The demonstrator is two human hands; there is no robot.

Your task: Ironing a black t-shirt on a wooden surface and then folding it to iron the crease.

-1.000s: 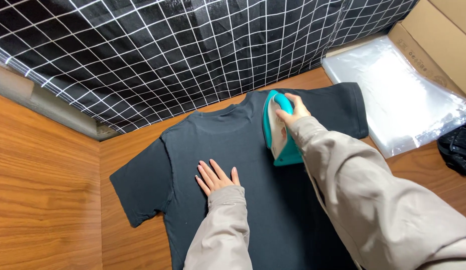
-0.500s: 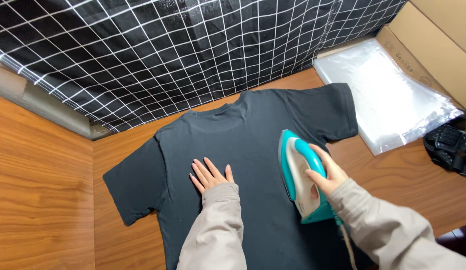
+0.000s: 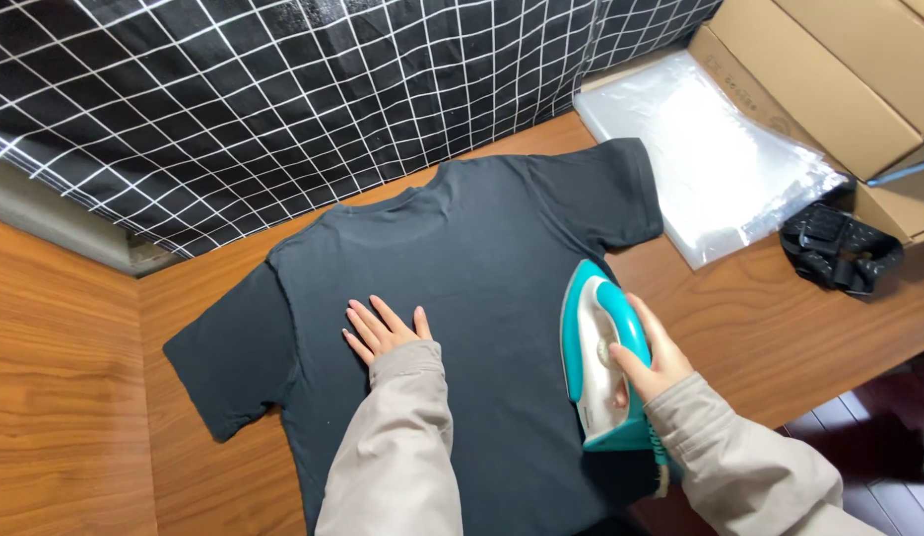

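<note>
One iron (image 3: 599, 349), nose pointing away, gripped by right hand (image 3: 653, 355); left hand (image 3: 383, 331) flat on shirt (image 3: 482, 258).

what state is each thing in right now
t-shirt: spread flat on the table, sleeves out
iron: soleplate down on the shirt's right side
right hand: gripping the iron's handle
left hand: flat on the shirt, fingers spread
plastic bags: flat stack, beside the shirt
cardboard box: closed
</note>
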